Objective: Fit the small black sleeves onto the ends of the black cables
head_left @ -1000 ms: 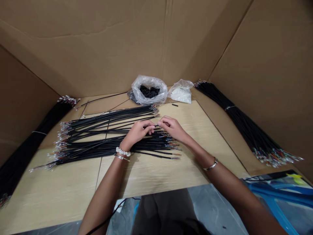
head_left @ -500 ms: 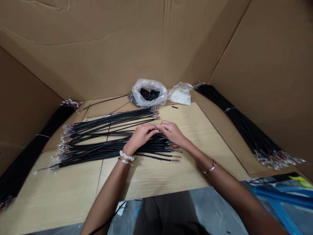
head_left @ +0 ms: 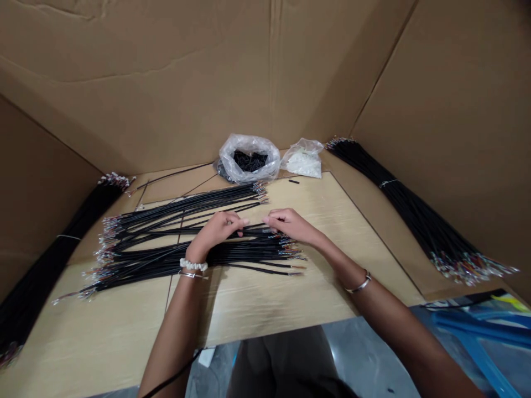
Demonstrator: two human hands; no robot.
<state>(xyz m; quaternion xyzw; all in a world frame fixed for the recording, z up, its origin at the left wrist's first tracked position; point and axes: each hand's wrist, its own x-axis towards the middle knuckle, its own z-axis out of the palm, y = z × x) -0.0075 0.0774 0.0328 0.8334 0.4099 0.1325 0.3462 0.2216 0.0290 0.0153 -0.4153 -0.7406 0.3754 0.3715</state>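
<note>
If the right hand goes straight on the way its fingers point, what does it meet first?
Probably the left hand, its fingertips facing it across a small gap above the black cables; depth is unclear.

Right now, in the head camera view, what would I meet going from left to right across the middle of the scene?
A tied bundle of black wires → loose black wires spread on the board → the person's left hand → right hand → a second tied bundle of black wires.

Loose cables (head_left: 186, 246) lie on the worktop (head_left: 257, 304); a plastic bag (head_left: 249, 160) and a smaller plastic bag (head_left: 302, 163) sit behind them, with one tied cable bundle (head_left: 70, 235) to their left and another tied cable bundle (head_left: 415, 218) to their right.
</note>
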